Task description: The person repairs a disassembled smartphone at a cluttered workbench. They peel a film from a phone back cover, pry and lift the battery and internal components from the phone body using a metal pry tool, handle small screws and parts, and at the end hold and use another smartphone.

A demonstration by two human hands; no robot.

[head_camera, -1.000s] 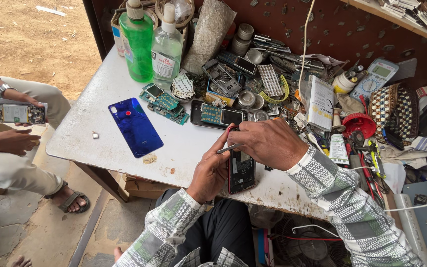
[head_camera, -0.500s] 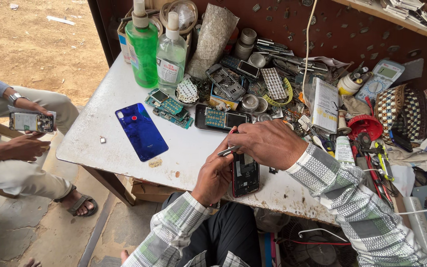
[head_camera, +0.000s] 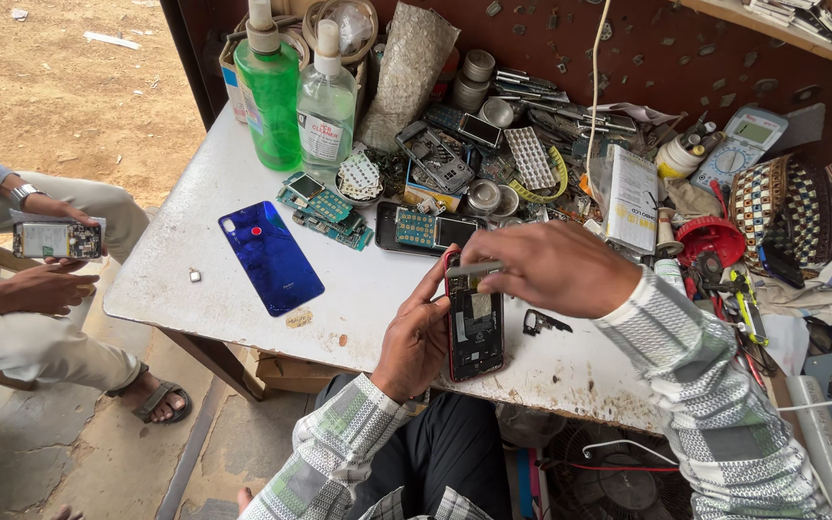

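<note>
An opened phone [head_camera: 475, 332] with a red frame and bare insides lies near the front edge of the white table [head_camera: 204, 260]. My left hand [head_camera: 419, 337] grips its left side and steadies it. My right hand [head_camera: 543, 267] hovers over the phone's top end, pinching a thin metal tool [head_camera: 475, 270] whose tip rests at the upper part of the phone. A shiny blue back cover [head_camera: 270, 255] lies flat to the left. A small black part [head_camera: 541, 323] sits just right of the phone.
Two pump bottles [head_camera: 296, 91], circuit boards [head_camera: 325, 210], a keypad phone [head_camera: 426, 231], a multimeter [head_camera: 739, 144], a red round lid [head_camera: 712, 238] and several loose parts crowd the back. At left a seated person [head_camera: 45, 289] holds another opened phone [head_camera: 57, 240].
The view has shifted slightly. My right hand has lifted a little and moved to the phone's top end with the tool. My left hand keeps its hold on the phone.
</note>
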